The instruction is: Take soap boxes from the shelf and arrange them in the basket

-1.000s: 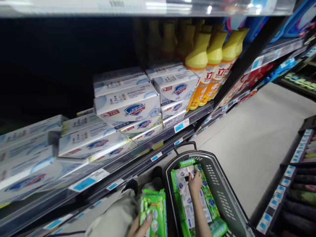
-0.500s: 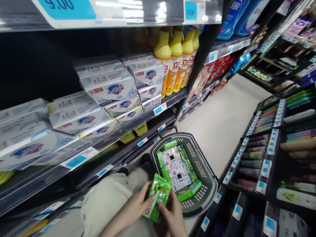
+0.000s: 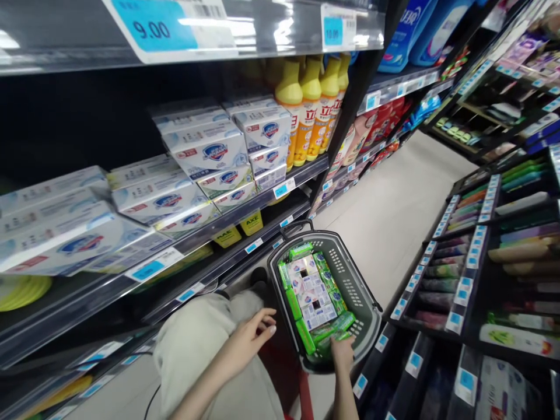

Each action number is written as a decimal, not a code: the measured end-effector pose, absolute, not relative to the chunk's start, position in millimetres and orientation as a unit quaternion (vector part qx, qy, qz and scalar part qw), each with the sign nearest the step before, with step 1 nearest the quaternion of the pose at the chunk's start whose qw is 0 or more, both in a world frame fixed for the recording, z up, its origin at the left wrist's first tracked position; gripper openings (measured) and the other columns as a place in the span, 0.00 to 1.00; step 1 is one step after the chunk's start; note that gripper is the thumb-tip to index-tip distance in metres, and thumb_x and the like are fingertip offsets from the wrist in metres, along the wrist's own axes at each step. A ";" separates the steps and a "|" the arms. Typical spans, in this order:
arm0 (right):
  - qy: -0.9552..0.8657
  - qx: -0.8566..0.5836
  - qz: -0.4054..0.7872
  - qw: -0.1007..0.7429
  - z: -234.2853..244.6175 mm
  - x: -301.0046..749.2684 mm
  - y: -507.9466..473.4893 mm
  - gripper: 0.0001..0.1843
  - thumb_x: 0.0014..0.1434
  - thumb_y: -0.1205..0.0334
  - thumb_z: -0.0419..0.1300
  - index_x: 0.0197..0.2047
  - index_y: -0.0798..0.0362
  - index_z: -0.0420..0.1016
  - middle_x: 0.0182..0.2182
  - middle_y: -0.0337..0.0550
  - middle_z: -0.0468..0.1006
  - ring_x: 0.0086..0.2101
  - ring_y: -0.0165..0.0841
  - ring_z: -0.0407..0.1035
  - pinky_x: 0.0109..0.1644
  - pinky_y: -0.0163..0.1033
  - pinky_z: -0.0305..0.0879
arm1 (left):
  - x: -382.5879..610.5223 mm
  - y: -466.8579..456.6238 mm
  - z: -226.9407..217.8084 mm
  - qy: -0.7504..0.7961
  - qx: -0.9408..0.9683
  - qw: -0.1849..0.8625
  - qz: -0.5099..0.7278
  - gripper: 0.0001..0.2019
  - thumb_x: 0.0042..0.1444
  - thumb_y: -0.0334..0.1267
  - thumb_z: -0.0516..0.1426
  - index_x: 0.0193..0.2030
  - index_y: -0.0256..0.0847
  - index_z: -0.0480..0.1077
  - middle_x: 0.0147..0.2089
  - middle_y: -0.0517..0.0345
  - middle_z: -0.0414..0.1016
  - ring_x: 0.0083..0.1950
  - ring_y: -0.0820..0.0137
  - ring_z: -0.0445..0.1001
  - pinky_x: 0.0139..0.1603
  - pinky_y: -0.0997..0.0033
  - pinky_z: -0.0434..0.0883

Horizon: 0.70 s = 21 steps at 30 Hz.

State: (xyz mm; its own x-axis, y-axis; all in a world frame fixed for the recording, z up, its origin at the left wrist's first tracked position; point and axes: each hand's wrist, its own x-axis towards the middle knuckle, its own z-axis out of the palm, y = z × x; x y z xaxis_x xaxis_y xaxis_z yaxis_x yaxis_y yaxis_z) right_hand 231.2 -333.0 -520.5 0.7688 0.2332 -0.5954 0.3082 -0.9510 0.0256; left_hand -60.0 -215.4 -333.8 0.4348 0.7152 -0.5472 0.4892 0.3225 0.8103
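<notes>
My right hand reaches over the near end of a grey shopping basket. Its fingers are closed on a green pack in shiny wrapping, partly hidden by the hand. Inside the basket, white soap boxes stand in a block, with green packs along the left side and others around the remaining edges. Left of the basket, above my knee, my left hand is held in the air with fingers loosely apart and nothing in them.
Soap boxes fill the shelf at left, beside yellow-capped orange bottles. Yellow bottles stand on the shelf below. To the right is a rack of colourful packs. The pale aisle floor runs between the shelves.
The green pack held between both hands has moved down into the basket's near end with my right hand. My left hand has let go and drawn back left.
</notes>
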 end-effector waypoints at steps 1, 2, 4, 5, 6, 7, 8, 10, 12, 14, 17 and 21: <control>0.124 0.940 -0.310 0.065 -523.0 225.5 -329.1 0.34 0.60 0.53 0.56 0.60 0.71 0.53 0.42 0.68 0.76 0.46 0.49 0.74 0.48 0.44 0.67 | -59.7 -215.1 -334.2 0.525 0.574 0.622 0.093 0.23 0.57 0.50 0.48 0.54 0.39 0.63 0.49 0.47 0.74 0.46 0.62 0.72 0.46 0.63 0.68; 0.109 0.942 -0.311 0.068 -525.5 220.9 -326.2 0.34 0.60 0.53 0.56 0.59 0.71 0.53 0.42 0.68 0.75 0.47 0.49 0.73 0.48 0.43 0.67 | -59.1 -214.7 -334.4 0.526 0.573 0.622 0.093 0.23 0.57 0.50 0.48 0.54 0.39 0.64 0.49 0.47 0.74 0.46 0.62 0.72 0.46 0.63 0.68; 0.097 0.943 -0.311 0.072 -530.2 216.6 -322.7 0.34 0.61 0.52 0.56 0.59 0.72 0.53 0.43 0.69 0.74 0.48 0.49 0.72 0.48 0.43 0.67 | -58.0 -214.0 -334.2 0.526 0.576 0.619 0.092 0.22 0.57 0.50 0.49 0.54 0.39 0.64 0.49 0.47 0.74 0.46 0.62 0.72 0.46 0.62 0.68; 0.095 0.942 -0.313 0.075 -532.2 216.8 -322.0 0.34 0.60 0.52 0.57 0.58 0.71 0.53 0.43 0.69 0.74 0.48 0.50 0.72 0.47 0.43 0.67 | -57.5 -213.7 -333.9 0.525 0.578 0.618 0.089 0.22 0.57 0.50 0.49 0.54 0.39 0.64 0.49 0.48 0.74 0.46 0.62 0.72 0.45 0.62 0.68; 0.095 0.941 -0.315 0.076 -534.0 218.3 -321.8 0.34 0.60 0.52 0.57 0.58 0.71 0.54 0.44 0.69 0.74 0.49 0.49 0.72 0.47 0.43 0.67 | -57.0 -213.6 -333.4 0.526 0.580 0.616 0.088 0.22 0.57 0.50 0.49 0.54 0.39 0.64 0.49 0.48 0.74 0.46 0.62 0.72 0.45 0.62 0.68; 0.097 0.941 -0.316 0.076 -535.4 220.5 -321.8 0.33 0.60 0.52 0.58 0.57 0.70 0.55 0.44 0.69 0.74 0.49 0.49 0.72 0.47 0.42 0.67 | -56.7 -213.5 -332.9 0.527 0.580 0.615 0.087 0.22 0.57 0.50 0.49 0.54 0.39 0.64 0.49 0.47 0.74 0.46 0.62 0.72 0.45 0.62 0.68; 0.101 0.940 -0.318 0.076 -536.5 223.1 -321.9 0.33 0.59 0.52 0.58 0.57 0.70 0.56 0.45 0.69 0.74 0.49 0.48 0.72 0.48 0.42 0.66 | -56.5 -213.5 -332.3 0.529 0.578 0.615 0.085 0.22 0.57 0.50 0.49 0.54 0.39 0.64 0.49 0.47 0.74 0.46 0.62 0.72 0.45 0.62 0.68; 0.107 0.939 -0.318 0.078 -537.8 227.8 -322.2 0.33 0.60 0.52 0.58 0.58 0.70 0.55 0.46 0.69 0.73 0.50 0.48 0.71 0.50 0.42 0.66 | -56.3 -213.4 -331.5 0.530 0.576 0.617 0.084 0.23 0.57 0.50 0.48 0.54 0.38 0.64 0.49 0.47 0.74 0.45 0.62 0.72 0.45 0.63 0.68; 0.111 0.936 -0.323 0.083 -537.9 231.0 -322.1 0.35 0.60 0.52 0.58 0.59 0.72 0.54 0.48 0.69 0.73 0.51 0.48 0.70 0.52 0.42 0.65 | -56.3 -213.2 -331.3 0.530 0.575 0.618 0.083 0.24 0.56 0.50 0.48 0.54 0.37 0.64 0.49 0.47 0.74 0.46 0.62 0.72 0.45 0.63 0.68; 0.116 0.930 -0.336 0.091 -536.8 233.4 -321.4 0.37 0.59 0.52 0.59 0.59 0.73 0.54 0.48 0.69 0.72 0.51 0.48 0.70 0.51 0.41 0.65 | -56.4 -212.9 -331.7 0.531 0.576 0.616 0.081 0.23 0.56 0.50 0.48 0.54 0.37 0.64 0.49 0.47 0.74 0.46 0.62 0.72 0.45 0.63 0.68; 0.148 0.917 -0.353 0.108 -533.5 238.0 -319.3 0.36 0.57 0.52 0.62 0.58 0.72 0.59 0.49 0.67 0.72 0.51 0.49 0.69 0.51 0.42 0.64 | -56.1 -212.4 -332.7 0.532 0.582 0.610 0.076 0.23 0.56 0.49 0.48 0.54 0.38 0.64 0.49 0.47 0.74 0.46 0.62 0.73 0.45 0.63 0.68; 0.248 0.888 -0.325 0.209 -529.2 245.6 -317.2 0.37 0.52 0.47 0.64 0.56 0.70 0.67 0.54 0.66 0.68 0.57 0.52 0.62 0.56 0.46 0.59 | -54.8 -212.9 -333.4 0.531 0.590 0.603 0.074 0.23 0.56 0.49 0.48 0.53 0.38 0.64 0.49 0.47 0.74 0.46 0.62 0.73 0.46 0.63 0.68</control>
